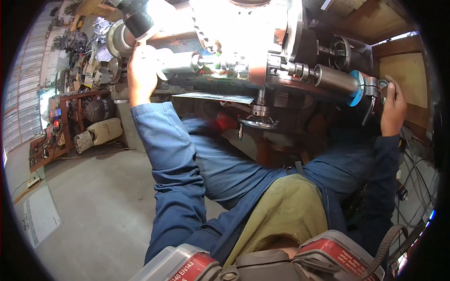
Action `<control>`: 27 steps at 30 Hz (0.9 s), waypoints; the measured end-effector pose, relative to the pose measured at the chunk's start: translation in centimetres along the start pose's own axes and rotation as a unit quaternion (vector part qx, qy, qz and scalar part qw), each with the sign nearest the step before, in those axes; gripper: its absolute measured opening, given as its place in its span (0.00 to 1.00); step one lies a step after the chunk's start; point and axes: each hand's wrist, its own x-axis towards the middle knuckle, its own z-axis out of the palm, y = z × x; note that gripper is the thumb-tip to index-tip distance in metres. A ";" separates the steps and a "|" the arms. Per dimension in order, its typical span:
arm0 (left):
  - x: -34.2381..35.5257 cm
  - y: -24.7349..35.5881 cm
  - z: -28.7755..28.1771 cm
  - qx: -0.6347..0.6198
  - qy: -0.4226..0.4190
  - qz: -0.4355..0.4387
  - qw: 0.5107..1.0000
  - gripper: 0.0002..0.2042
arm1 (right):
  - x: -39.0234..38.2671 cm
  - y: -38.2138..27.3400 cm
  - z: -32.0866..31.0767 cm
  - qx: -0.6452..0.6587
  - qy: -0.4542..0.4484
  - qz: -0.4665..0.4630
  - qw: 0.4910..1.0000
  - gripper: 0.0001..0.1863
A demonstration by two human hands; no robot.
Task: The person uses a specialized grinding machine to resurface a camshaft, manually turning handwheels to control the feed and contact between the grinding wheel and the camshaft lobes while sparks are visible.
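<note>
A metal machine with a spindle crosses the top, glaring white in the middle. My left hand is raised at its left end, beside a pale cylinder and below a black lamp; glare washes out its fingers. My right hand has its fingers curled on a metal handwheel at the right end, next to a blue ring, steel sleeve and lever. A crank handwheel hangs below the middle, under a metal plate.
A cluttered rack and rolled bundle stand at left on the concrete floor. Cables hang at right beside a wooden panel. My legs are beneath the machine. A respirator fills the lower edge.
</note>
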 end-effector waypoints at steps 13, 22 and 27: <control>0.3 -0.5 0.0 0.076 0.014 0.046 0.996 0.07 | 3.2 1.8 -0.7 -0.027 -0.134 0.027 0.990 0.17; 0.7 -2.5 -0.5 0.132 0.007 0.057 0.990 0.29 | 5.1 1.6 -0.6 -0.016 -0.219 0.062 0.974 0.15; 0.6 -2.2 0.0 0.132 0.043 0.082 0.987 0.29 | 6.9 2.7 -0.6 -0.023 -0.282 0.100 0.954 0.15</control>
